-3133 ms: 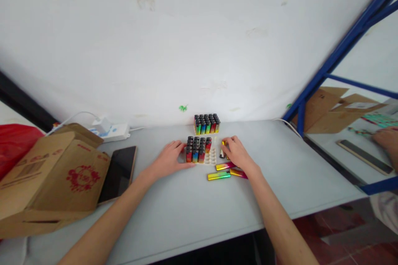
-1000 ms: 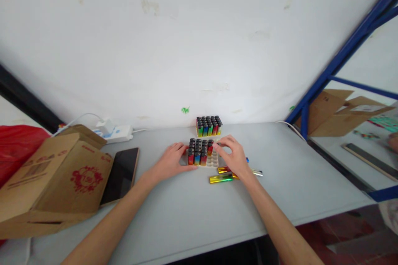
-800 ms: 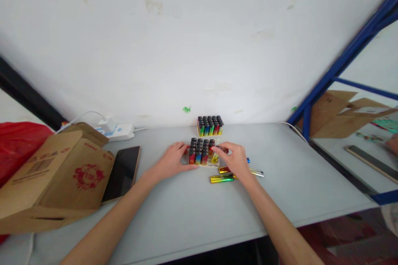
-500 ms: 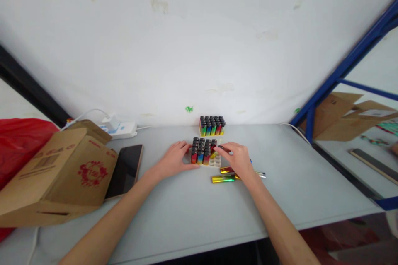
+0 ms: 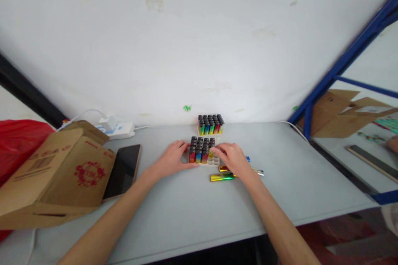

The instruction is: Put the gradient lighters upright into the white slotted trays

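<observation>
A pale tray with round-cornered slots stands on the grey table, partly filled with upright lighters that have black tops and shiny coloured bodies. My left hand grips the tray at its left side, thumb along the front edge. At the tray's right part, my right hand pinches the top of a yellow lighter, which stands upright in a slot. Bare slots show in front of it. Several loose lighters lie under and beside my right wrist, partly hidden by it.
Behind, near the wall, stands another tray full of lighters. To the left are a phone, a cardboard box, a red bag and a white power strip. A blue metal frame borders the right side.
The lighter in my right hand, tilted over the tray before, now stands upright in a slot. My left hand stays at the tray's left side. The whole view has shifted slightly.
</observation>
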The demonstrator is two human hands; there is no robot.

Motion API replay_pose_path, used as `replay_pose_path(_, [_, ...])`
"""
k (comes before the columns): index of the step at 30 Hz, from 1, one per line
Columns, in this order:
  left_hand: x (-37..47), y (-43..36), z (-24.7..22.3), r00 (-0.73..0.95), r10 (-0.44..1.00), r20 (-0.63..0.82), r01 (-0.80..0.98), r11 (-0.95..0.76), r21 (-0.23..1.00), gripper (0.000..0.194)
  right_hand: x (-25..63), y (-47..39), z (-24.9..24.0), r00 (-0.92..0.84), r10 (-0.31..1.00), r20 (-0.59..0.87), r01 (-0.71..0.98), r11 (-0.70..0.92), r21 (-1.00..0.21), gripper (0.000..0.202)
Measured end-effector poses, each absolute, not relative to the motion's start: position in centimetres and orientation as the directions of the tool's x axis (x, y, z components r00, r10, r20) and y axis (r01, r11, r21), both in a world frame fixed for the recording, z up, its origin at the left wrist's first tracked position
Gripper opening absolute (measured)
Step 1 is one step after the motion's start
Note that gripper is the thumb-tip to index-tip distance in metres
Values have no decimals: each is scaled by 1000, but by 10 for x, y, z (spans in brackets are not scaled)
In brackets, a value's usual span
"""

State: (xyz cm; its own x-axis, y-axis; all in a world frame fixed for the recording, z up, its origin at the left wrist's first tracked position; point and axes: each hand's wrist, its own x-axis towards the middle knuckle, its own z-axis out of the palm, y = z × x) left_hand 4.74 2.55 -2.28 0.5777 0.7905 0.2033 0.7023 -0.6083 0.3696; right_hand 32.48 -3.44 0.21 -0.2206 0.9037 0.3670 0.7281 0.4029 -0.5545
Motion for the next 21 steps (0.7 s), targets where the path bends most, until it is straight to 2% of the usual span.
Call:
replay_pose_path(4, [47,26,-22,582,791,190,703,-606,371,63,349,-35,13,-25,912,409,689,312,-654,70])
replay_pose_path(7, [47,26,-22,580,794,183,708,-603,369,65,378,-41,23,75,913,402,692,243,-680,60])
replay_pose_path(13, [47,25,-23,580,788,205,694,-610,382,62,425,-88,17,-193,945,263,751,315,-580,33])
replay_pose_path(18, [48,25,-21,579,789,206,689,-608,394,64,434,-134,-12,-225,917,330,831,358,-427,17])
replay_pose_path(21, [47,26,-21,579,791,201,693,-606,391,63,433,-145,-24,-165,917,364,825,330,-458,17])
